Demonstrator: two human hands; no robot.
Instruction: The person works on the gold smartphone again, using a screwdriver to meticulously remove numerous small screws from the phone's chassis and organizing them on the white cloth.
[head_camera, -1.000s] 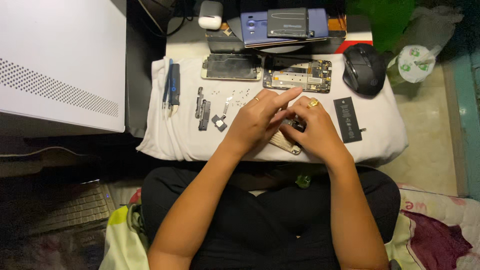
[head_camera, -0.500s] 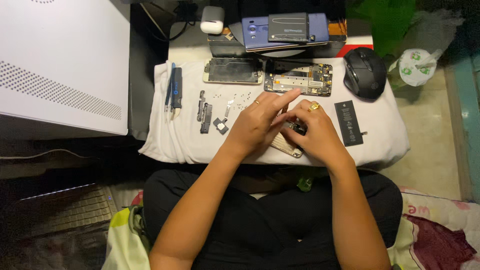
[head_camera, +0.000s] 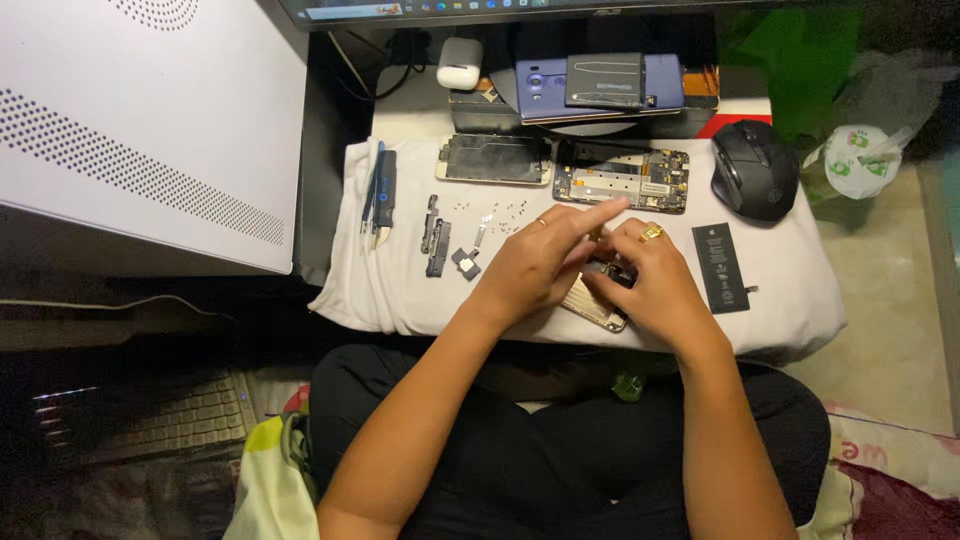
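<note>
Both my hands meet over a gold phone body (head_camera: 596, 303) lying on a white cloth (head_camera: 400, 290). My left hand (head_camera: 540, 262) rests on the phone with its index finger stretched out to the right. My right hand (head_camera: 655, 285), with a gold ring on one finger, presses its fingertips on a small dark part at the phone's upper end. Much of the phone is hidden under the hands.
On the cloth lie a black battery (head_camera: 722, 267), an opened phone board (head_camera: 622, 181), a screen panel (head_camera: 495, 159), small black parts (head_camera: 438, 240), tiny screws (head_camera: 495, 212) and blue tweezers (head_camera: 380, 193). A black mouse (head_camera: 756, 182) sits right, a white case (head_camera: 150, 120) left.
The camera view has shifted slightly downward. My hands stay together on the phone, with only small finger movements.
</note>
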